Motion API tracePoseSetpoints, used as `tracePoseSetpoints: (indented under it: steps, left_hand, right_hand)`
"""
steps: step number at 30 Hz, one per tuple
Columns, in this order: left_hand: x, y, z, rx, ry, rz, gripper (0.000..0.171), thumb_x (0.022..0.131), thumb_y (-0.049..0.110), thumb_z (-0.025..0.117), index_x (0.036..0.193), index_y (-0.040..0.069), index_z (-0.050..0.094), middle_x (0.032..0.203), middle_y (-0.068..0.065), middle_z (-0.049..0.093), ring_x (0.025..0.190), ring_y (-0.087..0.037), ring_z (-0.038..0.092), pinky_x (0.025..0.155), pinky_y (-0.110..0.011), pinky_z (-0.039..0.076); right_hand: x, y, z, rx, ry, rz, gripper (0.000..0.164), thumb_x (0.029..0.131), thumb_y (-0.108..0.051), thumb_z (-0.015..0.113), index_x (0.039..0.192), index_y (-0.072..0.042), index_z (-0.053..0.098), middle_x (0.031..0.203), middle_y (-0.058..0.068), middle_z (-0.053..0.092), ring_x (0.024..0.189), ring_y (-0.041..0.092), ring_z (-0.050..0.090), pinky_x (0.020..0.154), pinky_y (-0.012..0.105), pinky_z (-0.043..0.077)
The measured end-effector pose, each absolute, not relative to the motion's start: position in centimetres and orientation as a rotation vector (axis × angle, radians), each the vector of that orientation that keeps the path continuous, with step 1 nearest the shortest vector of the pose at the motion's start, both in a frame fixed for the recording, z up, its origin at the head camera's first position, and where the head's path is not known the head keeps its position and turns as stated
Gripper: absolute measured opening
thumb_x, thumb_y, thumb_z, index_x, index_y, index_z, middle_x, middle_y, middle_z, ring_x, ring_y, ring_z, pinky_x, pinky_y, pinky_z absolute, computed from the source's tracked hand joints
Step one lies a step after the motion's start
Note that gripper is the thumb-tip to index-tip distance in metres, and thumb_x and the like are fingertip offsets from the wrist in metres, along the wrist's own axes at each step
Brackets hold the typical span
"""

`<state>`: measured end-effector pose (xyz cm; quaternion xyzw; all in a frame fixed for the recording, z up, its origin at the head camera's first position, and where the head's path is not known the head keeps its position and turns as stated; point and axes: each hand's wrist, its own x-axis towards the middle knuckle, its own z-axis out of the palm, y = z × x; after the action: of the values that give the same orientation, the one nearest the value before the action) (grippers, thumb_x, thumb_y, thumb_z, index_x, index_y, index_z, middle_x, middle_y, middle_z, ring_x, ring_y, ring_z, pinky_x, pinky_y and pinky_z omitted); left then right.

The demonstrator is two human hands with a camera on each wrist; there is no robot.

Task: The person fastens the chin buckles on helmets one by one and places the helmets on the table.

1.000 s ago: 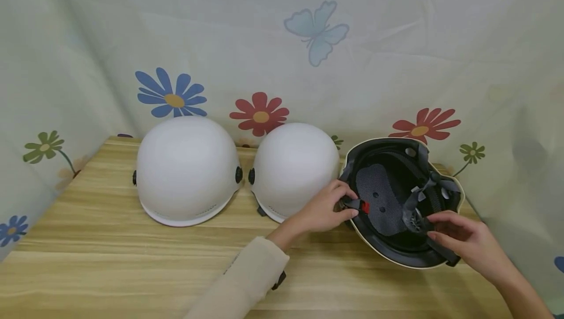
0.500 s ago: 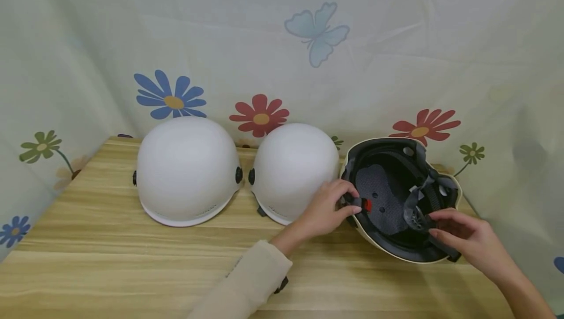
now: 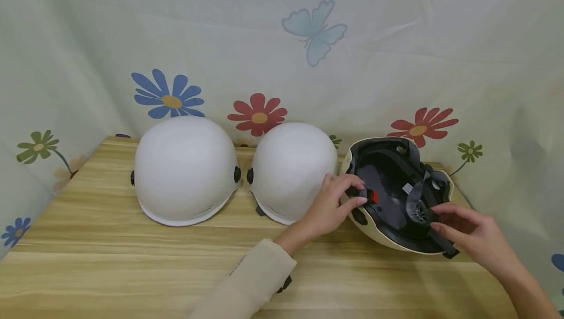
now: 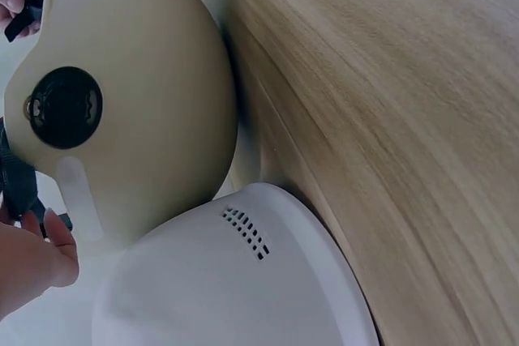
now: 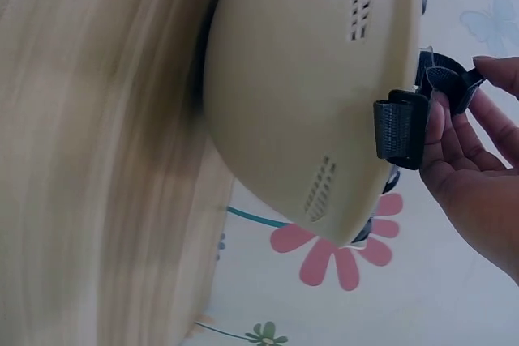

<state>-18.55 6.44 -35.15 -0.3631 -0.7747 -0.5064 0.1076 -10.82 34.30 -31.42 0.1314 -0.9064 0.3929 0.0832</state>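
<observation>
The upturned cream helmet [image 4: 166,103] has just tipped toward its far side: its near rim sits higher, its opening faces you less squarely, and the black side disc [image 3: 359,217] now shows on the shell. It rests on the counter [image 3: 132,265], at the right end of the row, beside the middle white helmet [image 3: 294,172]. Your left hand [image 3: 331,205] has its fingers pinched on the red-tabbed black buckle [image 3: 373,197], held at the rim. Your right hand [image 3: 475,233] pinches a black strap piece [image 5: 446,83] near the adjuster dial [image 3: 416,212]. The two hands remain well apart, so the tilt looks like an adjustment of the helmet's angle; nothing shows the buckle joined to another strap.
</observation>
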Motion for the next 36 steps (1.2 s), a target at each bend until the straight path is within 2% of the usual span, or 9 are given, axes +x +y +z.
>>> tracePoseSetpoints:
  steps: [5,9,18,27,36]
  left_hand:
    - [-18.4,6.4,-34.6,-1.049,-2.265,-1.514,0.022,0.088,0.02,0.061,0.106,0.008,0.06,0.113,-0.002,0.058,0.095,-0.016,0.04,0.081,-0.021,0.035]
    - [-18.4,6.4,-34.1,-1.033,-2.261,-1.525,0.022,0.088,0.02,0.062,0.106,0.007,0.061,0.107,-0.002,0.061,0.088,-0.015,0.042,0.074,-0.019,0.037]
    - [-18.3,6.1,-34.1,-1.027,-2.343,-1.539,0.024,0.088,0.018,0.062,0.109,0.008,0.061,0.101,0.0,0.061,0.078,-0.014,0.045,0.067,-0.017,0.039]
    - [-18.4,5.7,-34.2,-1.175,-2.392,-1.439,0.028,0.09,0.016,0.058,0.117,0.012,0.061,0.112,-0.002,0.06,0.095,-0.012,0.046,0.075,-0.014,0.038]
    - [-18.1,5.6,-33.9,-1.128,-2.453,-1.377,0.028,0.085,0.022,0.065,0.111,0.012,0.063,0.109,0.001,0.06,0.095,-0.008,0.047,0.076,-0.012,0.038]
  right_hand:
    - [-10.9,34.0,-30.6,0.445,-2.645,1.155,0.029,0.081,0.01,0.061,0.109,0.002,0.059,0.094,-0.012,0.063,0.076,0.002,0.062,0.061,0.014,0.048]
    - [-11.2,33.5,-29.9,0.523,-2.587,1.134,0.032,0.078,0.016,0.061,0.108,0.005,0.059,0.099,-0.007,0.059,0.074,0.004,0.061,0.062,0.014,0.048]
    - [-11.7,31.7,-29.2,0.631,-2.555,1.121,0.037,0.072,0.019,0.065,0.105,0.003,0.061,0.098,-0.004,0.056,0.07,0.007,0.054,0.061,0.013,0.046]
    - [-12.0,31.0,-29.8,0.642,-2.585,1.136,0.036,0.073,0.016,0.066,0.105,0.0,0.062,0.094,-0.004,0.054,0.066,0.008,0.049,0.053,0.019,0.043]
    - [-12.3,30.7,-30.1,0.65,-2.608,1.057,0.04,0.069,0.015,0.07,0.105,-0.002,0.062,0.086,-0.004,0.052,0.063,0.008,0.047,0.05,0.021,0.04]
